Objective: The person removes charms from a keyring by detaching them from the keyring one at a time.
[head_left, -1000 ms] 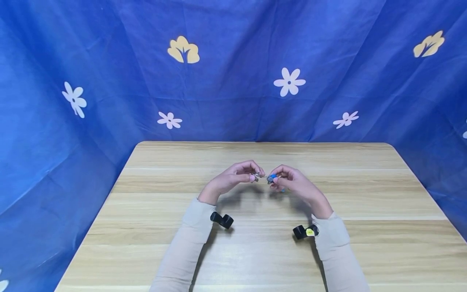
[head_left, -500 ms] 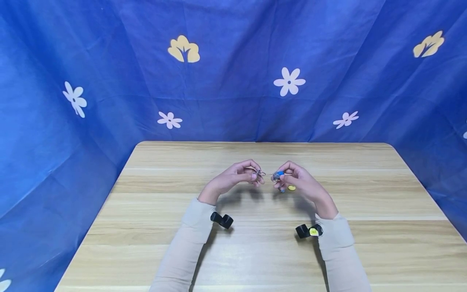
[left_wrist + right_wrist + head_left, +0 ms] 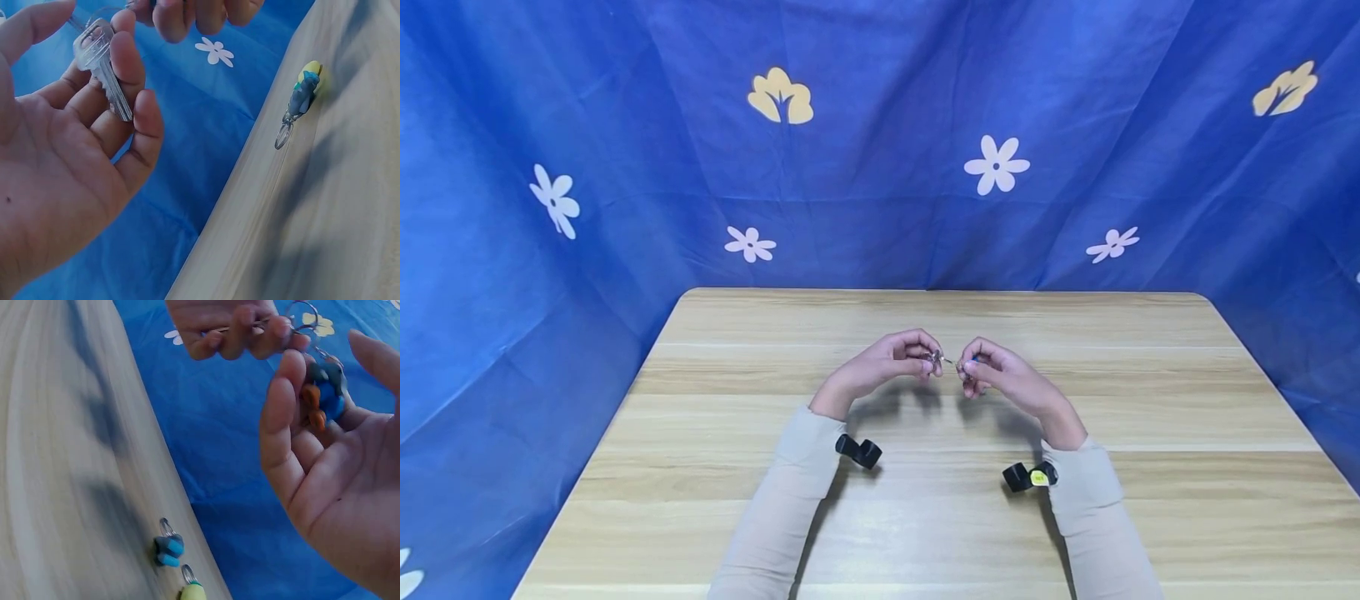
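Observation:
Above the back middle of the table, my left hand (image 3: 887, 362) pinches a metal key ring (image 3: 302, 314) between thumb and fingers. A silver key (image 3: 103, 69) hangs from it across the curled fingers. My right hand (image 3: 1011, 379) faces it a short gap away, gripping a small figurine keychain (image 3: 328, 394) in blue, dark grey and orange. A thin chain (image 3: 322, 353) runs from the figurine up toward the ring; whether the two are linked I cannot tell.
On the table (image 3: 737, 500) below the hands lie a grey-blue figurine keychain (image 3: 169, 549) and a yellow-green one (image 3: 194, 592), each with a metal ring. In the head view the right hand covers them. A blue flowered curtain (image 3: 865, 167) hangs behind the table.
The right hand drew away rightward, showing a chain between the hands and a yellow piece on the table. It has since come back left, covering that piece. The left hand hardly moved.

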Available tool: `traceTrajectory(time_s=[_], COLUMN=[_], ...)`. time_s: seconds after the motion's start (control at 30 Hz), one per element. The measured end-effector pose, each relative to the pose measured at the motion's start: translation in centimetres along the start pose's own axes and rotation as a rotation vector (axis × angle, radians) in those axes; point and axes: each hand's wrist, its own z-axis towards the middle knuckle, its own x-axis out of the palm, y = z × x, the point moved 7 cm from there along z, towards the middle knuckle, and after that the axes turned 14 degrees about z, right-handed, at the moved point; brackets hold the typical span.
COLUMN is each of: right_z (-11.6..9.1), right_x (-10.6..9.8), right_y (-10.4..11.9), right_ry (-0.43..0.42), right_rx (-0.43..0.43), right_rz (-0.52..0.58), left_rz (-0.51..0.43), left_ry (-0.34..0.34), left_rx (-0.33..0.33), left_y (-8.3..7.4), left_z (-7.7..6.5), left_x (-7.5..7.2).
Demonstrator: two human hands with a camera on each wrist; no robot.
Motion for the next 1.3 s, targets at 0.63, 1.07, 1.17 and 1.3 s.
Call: traceTrajectory(time_s=[0.63,1.07,1.17,1.3], right_z=[0.5,0.6,0.6,0.5], right_x=[0.3,0.4,0.3,0.1], right_y=[-0.8,-0.3,0.0,0.4], right_ry=[-0.052,-0.1,-0.107,-0.128], right_rx=[0.119,0.049,0.027,-0.005], right_rz=[-0.134,-0.059,-0.069,-0.083], left_rz=[0.009,0.052,0.056,0.066], left_ry=[0.051,-0.005,-0.012,-0.001], left_rx=[0.015,-0.048,-0.065,-0.085], left_y=[-0.3,0.2,0.2,0.3], left_z=[0.0,0.1,0.0,0.0], left_x=[0.5,0.1,0.0,0.1])
